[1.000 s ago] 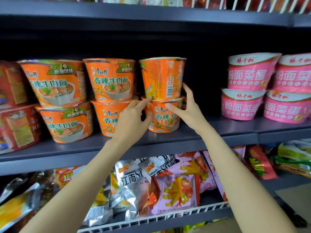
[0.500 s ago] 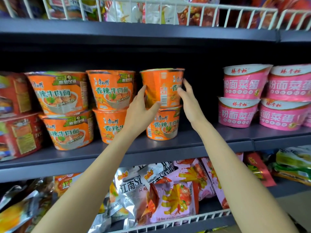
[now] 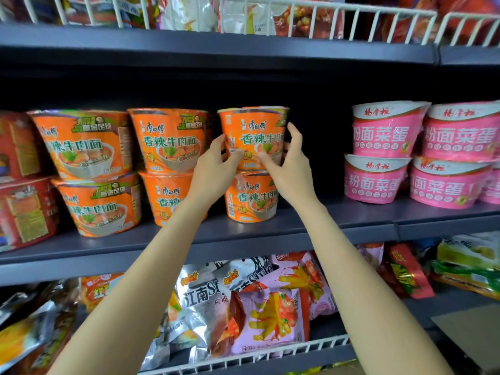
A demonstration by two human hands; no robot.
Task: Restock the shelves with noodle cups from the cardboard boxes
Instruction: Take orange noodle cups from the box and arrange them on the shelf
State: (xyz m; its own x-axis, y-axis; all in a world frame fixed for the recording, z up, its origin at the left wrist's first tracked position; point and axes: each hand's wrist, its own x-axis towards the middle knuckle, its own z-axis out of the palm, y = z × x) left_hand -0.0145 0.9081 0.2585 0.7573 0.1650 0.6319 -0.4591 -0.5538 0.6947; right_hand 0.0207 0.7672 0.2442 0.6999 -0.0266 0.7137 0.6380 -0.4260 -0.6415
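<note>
Both hands reach up to the grey shelf [image 3: 270, 234]: the left hand [image 3: 213, 171] and right hand [image 3: 288, 169] curl their fingers round the top orange noodle cup [image 3: 253, 133], stacked on another orange cup [image 3: 253, 198] near the shelf's front edge. Pink cups [image 3: 384, 152] stand well apart toward the right end.

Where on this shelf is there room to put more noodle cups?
Bare shelf shows between the orange noodle cup stack that both hands are touching and the pink noodle cups. Left of that stack, orange cups and red cups sit packed side by side.
</note>
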